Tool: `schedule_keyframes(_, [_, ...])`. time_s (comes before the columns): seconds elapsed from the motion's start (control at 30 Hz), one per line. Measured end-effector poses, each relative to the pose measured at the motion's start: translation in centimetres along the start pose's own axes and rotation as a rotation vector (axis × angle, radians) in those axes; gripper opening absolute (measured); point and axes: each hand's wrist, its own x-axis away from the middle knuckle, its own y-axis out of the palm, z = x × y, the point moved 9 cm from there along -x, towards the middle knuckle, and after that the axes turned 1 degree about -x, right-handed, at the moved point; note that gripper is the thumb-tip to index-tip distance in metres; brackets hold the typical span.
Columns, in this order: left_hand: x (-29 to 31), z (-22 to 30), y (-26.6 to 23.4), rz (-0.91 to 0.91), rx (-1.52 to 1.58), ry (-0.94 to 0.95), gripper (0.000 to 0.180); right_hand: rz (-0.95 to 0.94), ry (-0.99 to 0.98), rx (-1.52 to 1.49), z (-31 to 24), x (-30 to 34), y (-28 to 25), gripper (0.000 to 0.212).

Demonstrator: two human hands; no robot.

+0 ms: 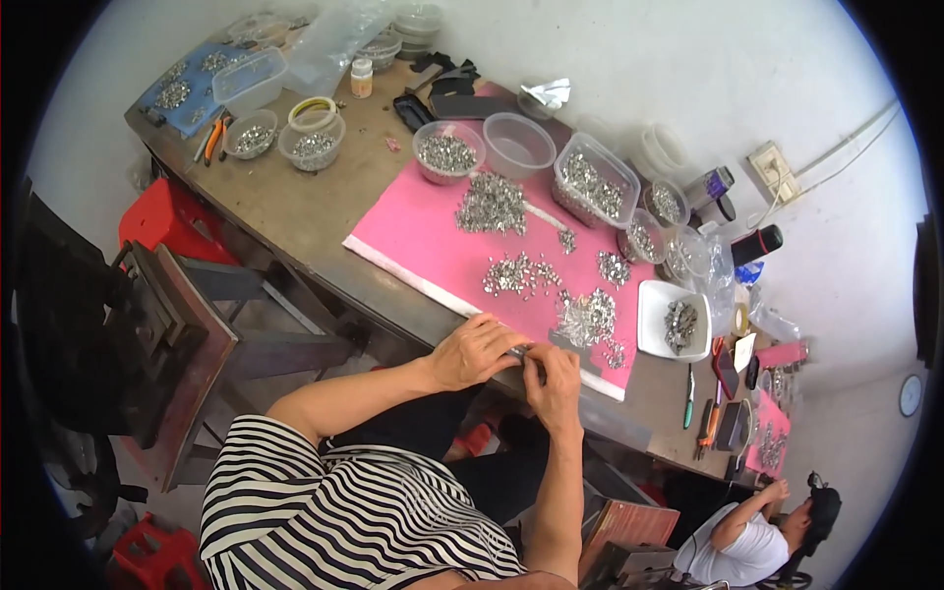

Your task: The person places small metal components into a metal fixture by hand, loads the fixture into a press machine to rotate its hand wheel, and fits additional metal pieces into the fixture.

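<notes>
At the table's front edge my left hand and my right hand meet, fingers closed and pinched together. Between the fingertips is something small and dark grey that I cannot make out. Just beyond them lies a pink mat with a white front border. A heap of small shiny metal pieces is the nearest pile to my right hand. Farther off are a looser scatter of pieces and a larger, denser heap.
A white square dish with metal pieces stands right of the mat. Clear plastic tubs line its far side. Green-handled tweezers and pliers lie at the right. Another person sits farther right. A red stool stands left.
</notes>
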Motion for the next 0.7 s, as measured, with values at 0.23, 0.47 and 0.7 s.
schedule_keyframes(0.23, [-0.6, -0.6, -0.5, 0.020, -0.003, 0.005, 0.039, -0.008, 0.148, -0.117, 1.1, -0.8, -0.4, 0.012])
schedule_keyframes(0.47, [-0.3, -0.9, 0.6, -0.026, 0.051, -0.030, 0.047, -0.025, 0.010, 0.112, -0.3, -0.5, 0.1, 0.014])
schedule_keyframes(0.7, [0.8, -3.9, -3.7, -0.152, -0.204, -0.185, 0.055, -0.098, 0.408, -0.135, 3.5, 3.1, -3.5, 0.053])
